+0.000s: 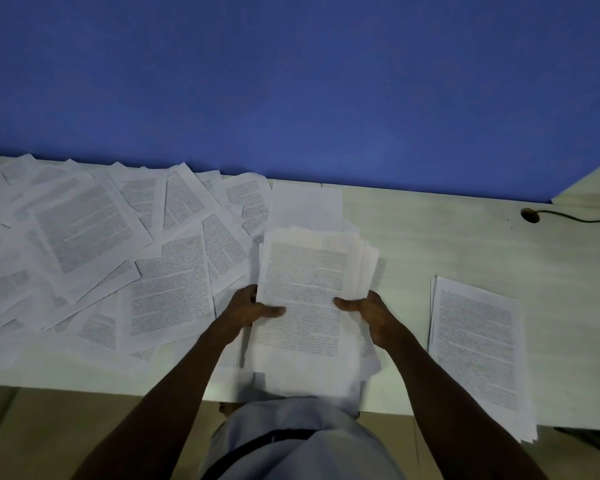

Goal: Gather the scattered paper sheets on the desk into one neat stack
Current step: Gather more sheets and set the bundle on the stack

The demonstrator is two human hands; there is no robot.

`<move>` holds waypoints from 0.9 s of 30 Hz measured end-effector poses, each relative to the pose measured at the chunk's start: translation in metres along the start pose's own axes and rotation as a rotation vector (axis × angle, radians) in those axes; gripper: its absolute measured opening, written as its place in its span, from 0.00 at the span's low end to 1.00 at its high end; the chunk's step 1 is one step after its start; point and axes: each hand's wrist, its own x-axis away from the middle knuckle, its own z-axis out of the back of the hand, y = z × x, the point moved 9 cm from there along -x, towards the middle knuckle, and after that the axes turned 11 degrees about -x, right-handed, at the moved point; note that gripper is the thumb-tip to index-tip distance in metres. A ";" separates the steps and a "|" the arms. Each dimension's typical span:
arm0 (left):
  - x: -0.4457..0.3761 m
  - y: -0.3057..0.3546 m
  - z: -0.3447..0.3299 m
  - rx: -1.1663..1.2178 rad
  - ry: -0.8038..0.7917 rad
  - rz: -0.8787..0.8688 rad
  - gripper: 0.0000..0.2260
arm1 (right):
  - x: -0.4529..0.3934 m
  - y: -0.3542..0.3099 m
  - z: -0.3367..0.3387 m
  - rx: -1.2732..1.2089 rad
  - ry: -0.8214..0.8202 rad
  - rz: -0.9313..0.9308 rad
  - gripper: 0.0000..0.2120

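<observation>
Loose printed white sheets (94, 244) crowd the pale wooden desk (465, 237) at left; a squared printed stack (478, 355) lies right. Between them, left hand (248, 311) and right hand (369, 315) grip an uneven paper bundle (305, 299), long axis pointing toward the blue wall (291, 81).

White paper sheets (84, 237) are showing dense black lines of print, lying on a pale cream desk (465, 237) beneath a solid blue wall (291, 81); a black cable (582, 221) is trailing right.
</observation>
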 end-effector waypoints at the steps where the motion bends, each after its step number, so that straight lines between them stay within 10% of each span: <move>1: -0.001 0.009 -0.001 0.017 -0.074 -0.053 0.22 | 0.005 -0.004 -0.007 -0.026 -0.085 -0.014 0.21; 9: 0.002 0.046 -0.017 -0.022 -0.527 0.008 0.28 | 0.001 -0.036 -0.020 -0.189 -0.171 -0.012 0.22; 27: 0.006 -0.065 -0.036 0.585 0.008 0.305 0.27 | 0.026 0.075 -0.003 0.086 -0.112 -0.337 0.31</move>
